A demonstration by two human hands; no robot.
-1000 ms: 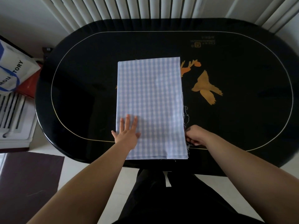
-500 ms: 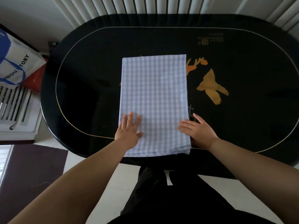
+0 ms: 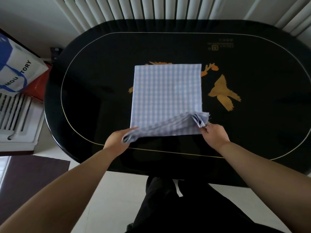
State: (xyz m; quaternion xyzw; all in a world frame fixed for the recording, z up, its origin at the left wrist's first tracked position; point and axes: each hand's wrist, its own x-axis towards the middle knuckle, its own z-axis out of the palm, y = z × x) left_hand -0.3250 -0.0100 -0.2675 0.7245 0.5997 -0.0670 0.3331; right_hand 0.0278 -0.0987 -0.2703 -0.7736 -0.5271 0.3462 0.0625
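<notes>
A folded blue-and-white checked cloth lies in the middle of a black oval table. Its near edge is lifted off the table and curls upward in several layers. My left hand grips the near left corner of the cloth. My right hand pinches the near right corner, where the stacked layers fan out. The far half of the cloth lies flat on the table.
The table top carries a gold oval line and gold bird motifs right of the cloth. A white radiator runs behind the table. A white-and-blue bag and a white appliance stand at the left. A dark mat lies on the floor.
Both hands went from resting flat on the cloth's near end to gripping its near corners. The near edge is now raised and carried away from me, so the cloth looks shorter.
</notes>
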